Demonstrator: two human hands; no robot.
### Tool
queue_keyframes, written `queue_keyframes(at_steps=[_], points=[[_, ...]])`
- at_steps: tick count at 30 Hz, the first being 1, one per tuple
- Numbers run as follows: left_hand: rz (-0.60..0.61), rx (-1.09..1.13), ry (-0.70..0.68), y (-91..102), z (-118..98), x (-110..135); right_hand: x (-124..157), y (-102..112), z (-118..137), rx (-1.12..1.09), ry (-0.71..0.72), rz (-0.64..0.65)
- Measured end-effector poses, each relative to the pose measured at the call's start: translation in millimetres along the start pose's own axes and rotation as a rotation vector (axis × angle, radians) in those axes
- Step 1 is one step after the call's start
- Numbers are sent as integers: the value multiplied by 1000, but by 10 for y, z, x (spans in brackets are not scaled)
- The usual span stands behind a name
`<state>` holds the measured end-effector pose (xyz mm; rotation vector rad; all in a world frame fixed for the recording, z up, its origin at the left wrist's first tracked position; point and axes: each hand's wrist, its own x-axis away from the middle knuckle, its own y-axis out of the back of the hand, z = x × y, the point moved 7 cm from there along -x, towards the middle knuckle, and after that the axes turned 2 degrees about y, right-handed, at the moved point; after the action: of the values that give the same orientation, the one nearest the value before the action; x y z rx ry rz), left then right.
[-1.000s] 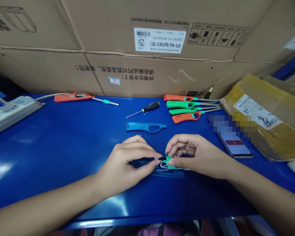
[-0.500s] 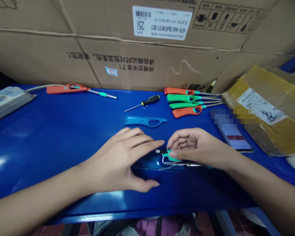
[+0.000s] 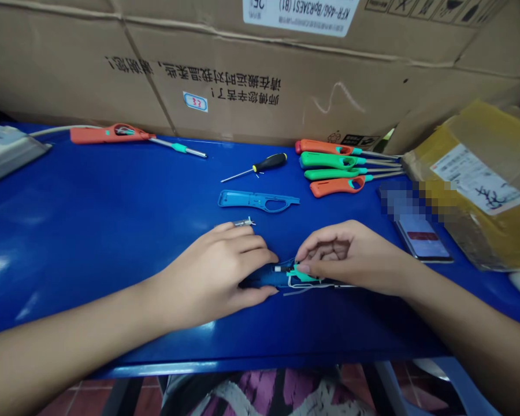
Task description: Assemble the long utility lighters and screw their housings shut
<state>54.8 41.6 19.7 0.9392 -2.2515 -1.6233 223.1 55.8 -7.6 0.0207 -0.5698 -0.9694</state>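
Observation:
My left hand [image 3: 225, 274] is closed around the left end of a blue lighter casing half [image 3: 264, 278], thumb on the near side and fingers on the far side. My right hand [image 3: 351, 260] pinches a green lighter trigger [image 3: 301, 274] between thumb and index finger, over the casing. A small black-and-white part [image 3: 278, 268] sits left of the trigger, and a white wire [image 3: 292, 285] loops below it. The other blue casing half [image 3: 257, 200] lies farther back. Behind my left fingers, a small part with a metal tip [image 3: 244, 222] is partly hidden.
A screwdriver [image 3: 266, 164] lies behind the casing half. Several assembled lighters [image 3: 331, 160] are at the back right, with an orange lighter [image 3: 106, 134] at the back left. A phone [image 3: 424, 234] and a taped parcel [image 3: 476, 179] are at the right; a large carton [image 3: 156, 86] stands behind.
My left hand has lowered and closed its thumb and fingers on the casing. My right hand keeps its pinch on the trigger. The camera view has tilted down, and the metal-tipped part now shows.

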Motion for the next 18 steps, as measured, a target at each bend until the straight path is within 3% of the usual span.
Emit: queue_keyframes(at_steps=[18], points=[[-88, -140, -177, 41, -193, 25, 0, 12, 78, 148, 78, -122]])
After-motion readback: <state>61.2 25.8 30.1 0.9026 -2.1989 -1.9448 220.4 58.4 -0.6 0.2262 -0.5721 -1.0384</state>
